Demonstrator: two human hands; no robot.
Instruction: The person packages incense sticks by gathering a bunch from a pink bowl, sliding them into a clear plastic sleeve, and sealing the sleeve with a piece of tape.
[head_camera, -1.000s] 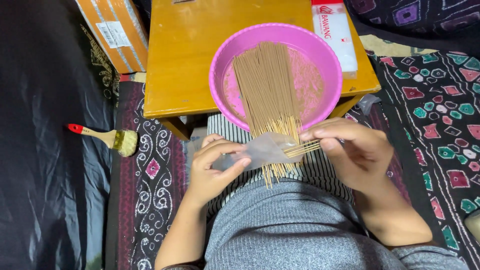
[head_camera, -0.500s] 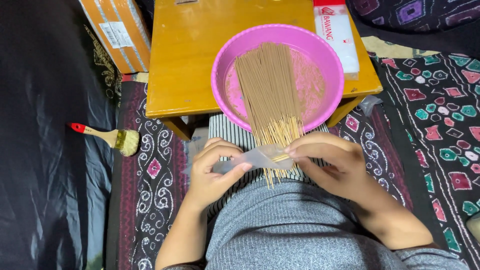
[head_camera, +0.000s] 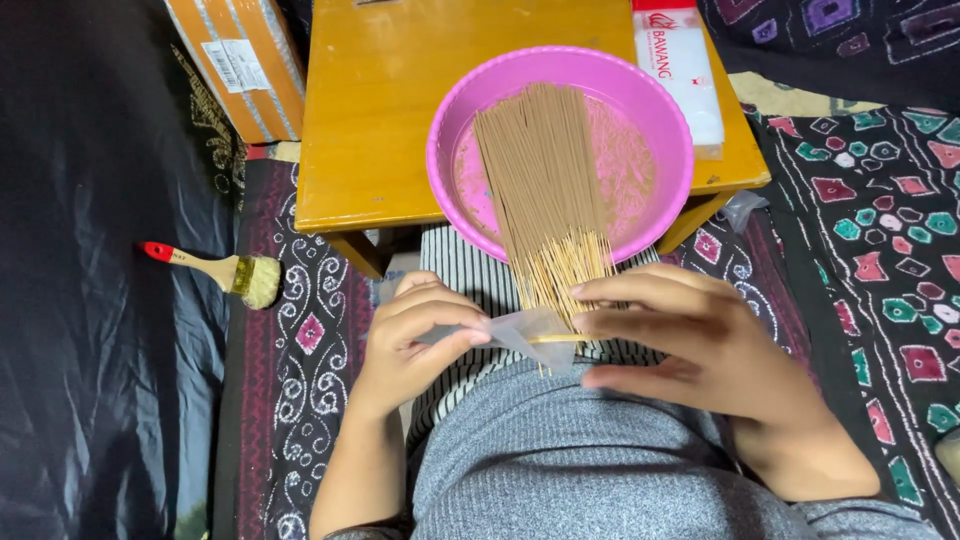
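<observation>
A pink round basin (head_camera: 560, 72) rests on a low yellow wooden table (head_camera: 370, 110) and holds a thick bundle of brown incense sticks (head_camera: 545, 190) whose bare ends stick out over the near rim. My left hand (head_camera: 415, 340) pinches a thin clear plastic sleeve (head_camera: 520, 330) above my lap. My right hand (head_camera: 690, 340) grips a small bunch of sticks (head_camera: 560, 338) lying sideways, with their tips at the sleeve's mouth.
A white and red packet (head_camera: 680, 60) lies at the table's right edge. A cardboard box (head_camera: 240, 60) stands left of the table. A wooden brush with a red handle tip (head_camera: 225, 270) lies on black sheeting. Patterned cloth covers the floor.
My right hand has slid left, pushing the small bunch of sticks toward and into the plastic sleeve held by my left hand. Both hands drew a little closer together.
</observation>
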